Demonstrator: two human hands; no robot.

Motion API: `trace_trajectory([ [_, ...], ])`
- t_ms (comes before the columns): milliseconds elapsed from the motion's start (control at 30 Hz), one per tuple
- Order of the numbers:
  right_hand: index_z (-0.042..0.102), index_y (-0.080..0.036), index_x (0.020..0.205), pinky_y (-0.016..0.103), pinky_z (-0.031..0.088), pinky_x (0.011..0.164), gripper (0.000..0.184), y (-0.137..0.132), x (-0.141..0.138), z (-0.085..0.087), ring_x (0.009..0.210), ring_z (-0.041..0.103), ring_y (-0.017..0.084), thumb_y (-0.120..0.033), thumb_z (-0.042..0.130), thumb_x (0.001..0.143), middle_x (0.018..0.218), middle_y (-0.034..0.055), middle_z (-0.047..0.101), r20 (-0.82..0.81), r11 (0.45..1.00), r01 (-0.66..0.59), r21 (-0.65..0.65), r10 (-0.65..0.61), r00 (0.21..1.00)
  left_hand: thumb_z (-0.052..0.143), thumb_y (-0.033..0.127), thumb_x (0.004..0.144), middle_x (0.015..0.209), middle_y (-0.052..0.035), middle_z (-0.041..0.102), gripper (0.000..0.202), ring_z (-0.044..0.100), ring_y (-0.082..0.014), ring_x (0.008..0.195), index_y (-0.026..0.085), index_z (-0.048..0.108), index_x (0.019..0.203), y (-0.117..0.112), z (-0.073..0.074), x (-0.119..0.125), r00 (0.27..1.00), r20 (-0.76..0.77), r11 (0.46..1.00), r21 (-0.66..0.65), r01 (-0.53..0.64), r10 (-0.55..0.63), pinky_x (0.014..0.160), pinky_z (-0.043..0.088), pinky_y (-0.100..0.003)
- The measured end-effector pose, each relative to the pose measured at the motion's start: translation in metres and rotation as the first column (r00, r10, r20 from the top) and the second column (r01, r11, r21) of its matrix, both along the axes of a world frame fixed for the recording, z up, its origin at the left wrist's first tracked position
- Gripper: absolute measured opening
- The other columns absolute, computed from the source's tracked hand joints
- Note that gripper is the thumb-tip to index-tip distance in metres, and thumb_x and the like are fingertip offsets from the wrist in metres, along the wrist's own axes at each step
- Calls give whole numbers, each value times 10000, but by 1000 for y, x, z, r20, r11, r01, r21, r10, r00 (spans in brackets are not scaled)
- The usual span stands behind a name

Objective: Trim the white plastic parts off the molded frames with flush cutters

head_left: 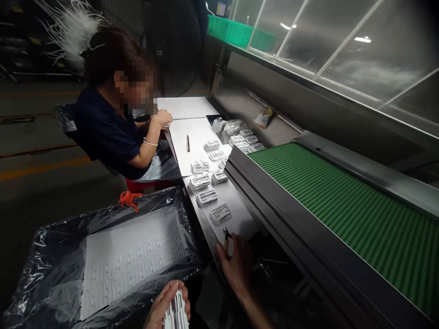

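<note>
My left hand (168, 305) sits at the bottom centre, closed around a stack of white moulded plastic parts (176, 313). My right hand (236, 265) rests on the near end of the narrow white worktable (236, 201), fingers curled around small black cutters (227, 234) whose tip points away from me. Several small piles of white plastic parts (219, 213) lie along the table just beyond that hand. To my left stands a bin lined with black plastic (58, 256), holding white sheets of moulded parts (137, 260).
A green ribbed conveyor belt (336, 214) in a metal frame runs along the right. A seated person in a dark shirt (109, 132) works at the table's far end. An orange clamp (128, 198) grips the bin liner. A pen (188, 142) lies on the table.
</note>
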State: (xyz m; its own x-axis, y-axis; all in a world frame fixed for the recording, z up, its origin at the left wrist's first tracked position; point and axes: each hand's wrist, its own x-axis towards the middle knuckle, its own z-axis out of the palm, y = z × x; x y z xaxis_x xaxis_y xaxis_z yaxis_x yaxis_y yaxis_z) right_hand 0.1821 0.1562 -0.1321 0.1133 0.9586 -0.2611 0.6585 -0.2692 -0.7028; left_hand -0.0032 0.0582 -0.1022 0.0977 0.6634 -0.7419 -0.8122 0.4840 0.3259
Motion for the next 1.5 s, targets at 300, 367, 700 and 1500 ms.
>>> trace_trajectory([
  [300, 655, -134, 996, 290, 484, 722, 484, -22, -65, 64, 801, 614, 192, -566, 652, 775, 874, 58, 659, -744, 829, -481, -285, 125, 656, 622, 319, 844, 810, -31, 668, 143, 626, -146, 769, 181, 642, 874, 64, 16, -11, 992, 111, 985, 171, 36, -56, 744, 505, -245],
  [367, 629, -134, 1048, 293, 481, 721, 478, -19, -67, 65, 809, 609, 187, -530, 669, 782, 887, 56, 648, -792, 834, -469, -290, 66, 607, 590, 411, 853, 860, -66, 679, 268, 637, -177, 783, 170, 645, 957, 72, 17, -12, 987, 131, 982, 178, 67, -91, 755, 515, -289],
  [700, 632, -163, 1032, 201, 379, 551, 375, -14, -62, 56, 570, 449, 81, -469, 667, 820, 739, -11, 588, -809, 923, -243, -298, -109, 578, 654, 487, 784, 1168, -95, 661, 563, 572, -264, 1119, 192, 521, 1244, 61, 29, -2, 988, -92, 985, 109, 137, -127, 953, 439, -317],
  [1500, 735, -163, 904, 374, 420, 884, 376, -20, -46, 69, 876, 620, 244, -443, 787, 659, 795, 50, 683, -867, 855, -415, -310, -75, 493, 767, 314, 697, 1109, -93, 711, 326, 595, -331, 1091, 268, 738, 1018, 12, 32, 9, 703, -705, 942, 291, 165, 95, 1009, 412, -331],
])
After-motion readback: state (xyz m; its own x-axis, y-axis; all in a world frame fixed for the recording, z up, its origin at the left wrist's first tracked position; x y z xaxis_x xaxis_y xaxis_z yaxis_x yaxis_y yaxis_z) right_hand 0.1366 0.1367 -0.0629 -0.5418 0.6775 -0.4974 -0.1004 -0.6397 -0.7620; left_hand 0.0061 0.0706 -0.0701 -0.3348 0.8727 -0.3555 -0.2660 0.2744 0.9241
